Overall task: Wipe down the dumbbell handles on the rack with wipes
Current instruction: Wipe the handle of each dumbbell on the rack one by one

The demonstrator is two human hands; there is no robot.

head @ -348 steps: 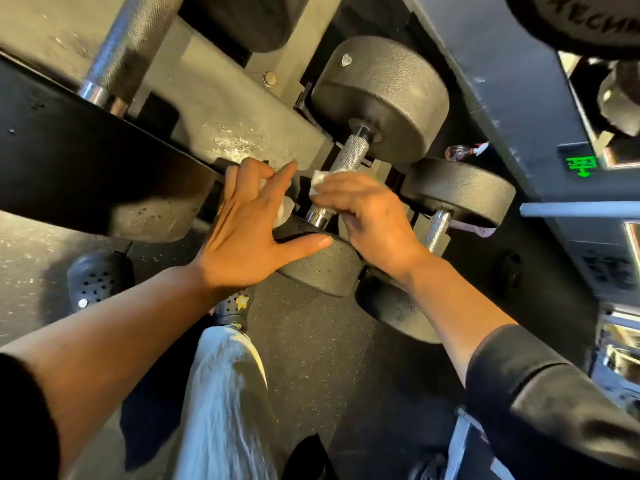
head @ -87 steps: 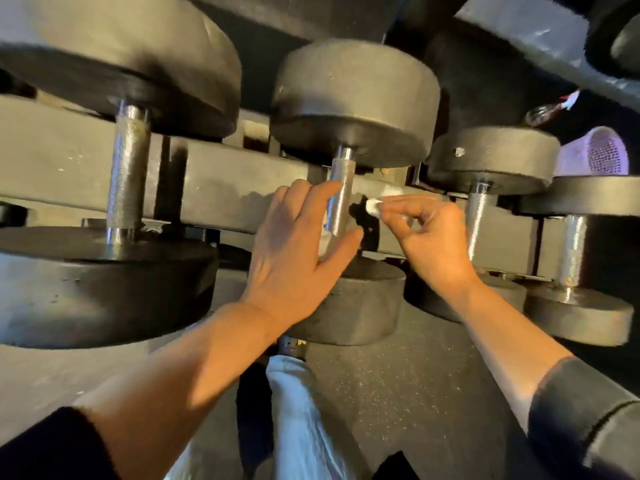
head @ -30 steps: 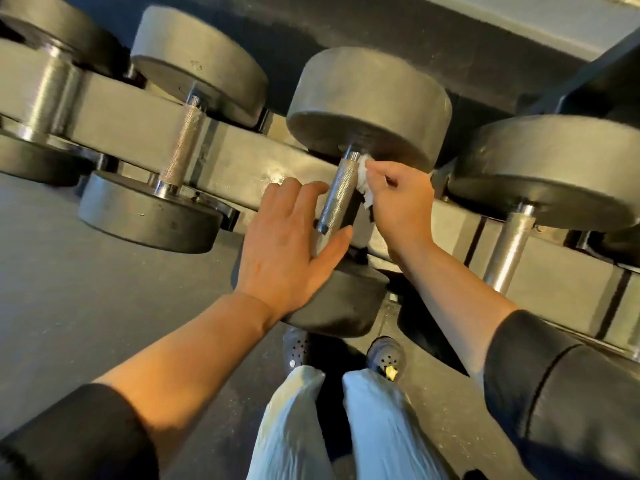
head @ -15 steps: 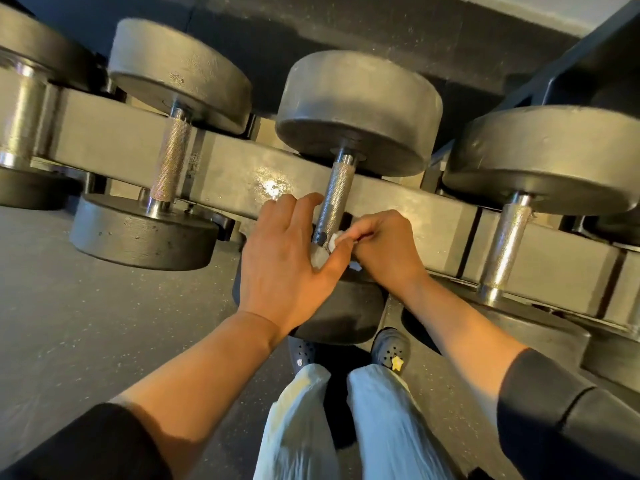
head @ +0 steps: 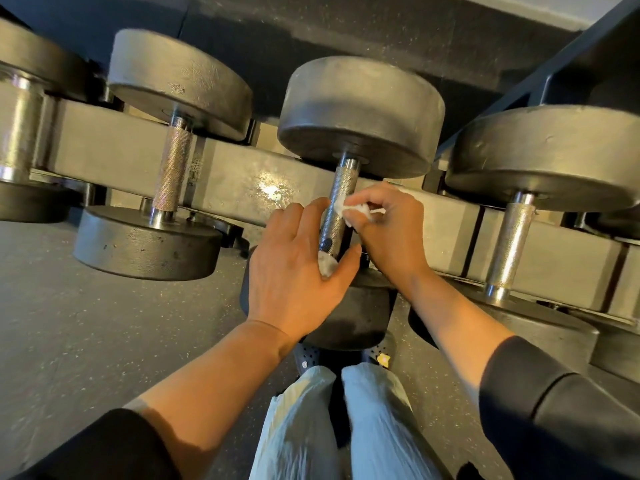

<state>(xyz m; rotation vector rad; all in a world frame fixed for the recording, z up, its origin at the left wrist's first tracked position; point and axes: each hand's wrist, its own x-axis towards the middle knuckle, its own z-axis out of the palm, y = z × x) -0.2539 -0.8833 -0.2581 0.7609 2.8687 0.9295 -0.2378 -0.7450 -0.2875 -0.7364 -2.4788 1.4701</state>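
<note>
Right hand (head: pixel 391 233) pinches a wipe (head: pixel 341 206) on the handle (head: pixel 337 209); left hand (head: pixel 294 268), fingers straight, at its 8 o'clock.

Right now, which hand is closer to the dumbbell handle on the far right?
Right. The right hand sits between the wiped middle handle and that far-right handle; the left hand is beyond the middle one.

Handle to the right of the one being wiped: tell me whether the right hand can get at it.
Probably yes. That handle stands bare beside the right hand, nothing between them, though the hand holds a wipe.
</note>
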